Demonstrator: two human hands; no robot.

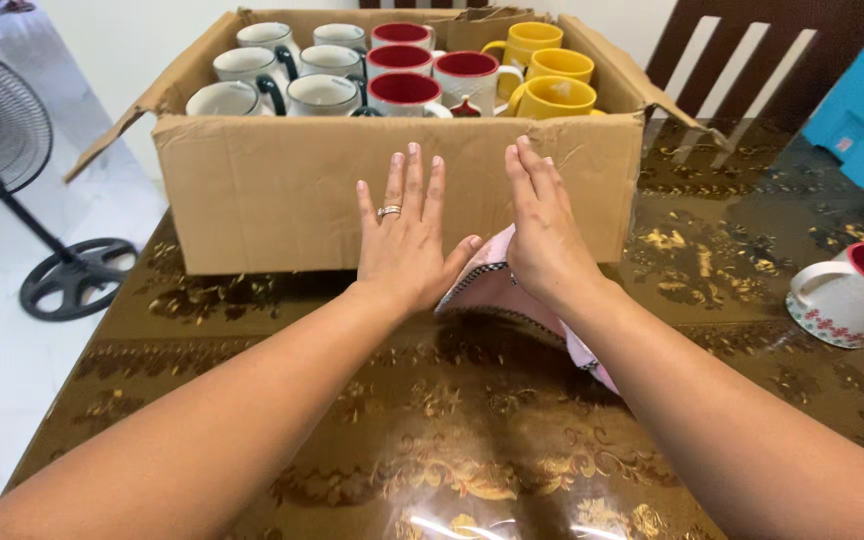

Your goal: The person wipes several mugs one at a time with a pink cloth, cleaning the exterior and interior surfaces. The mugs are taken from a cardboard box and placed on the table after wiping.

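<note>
Both hands are stretched out flat against the near wall of a cardboard box (282, 190) that stands on the worktop (432, 440). The left hand (407, 240), with a ring on one finger, has its fingers spread wide and its palm toward the cardboard, gripping nothing. The right hand (544, 225) is turned more on edge, fingers straight and together, also holding nothing; whether the palms press the wall or only hover just off it I cannot tell. Beneath the right wrist lies a pink cloth (497, 290) with a checked border, touching the foot of the box.

The box sits at the far middle of the worktop, its flaps folded outward, and it is filled with mugs standing upright in rows: white mugs (324, 92) with dark handles on the left, white mugs with red insides (404, 90) in the middle, yellow mugs (554, 95) on the right. So loaded it is likely heavy, and the contents are fragile and would clink if jolted. The cardboard walls look soft and a little creased, so flat pressure low on the sides or a hold beneath the base would serve better than the flaps. The glossy worktop probably lets it slide.

Another red-lined mug (852, 292) lies on its side well apart at the right edge. A fan (2, 150) stands on the floor to the left.
</note>
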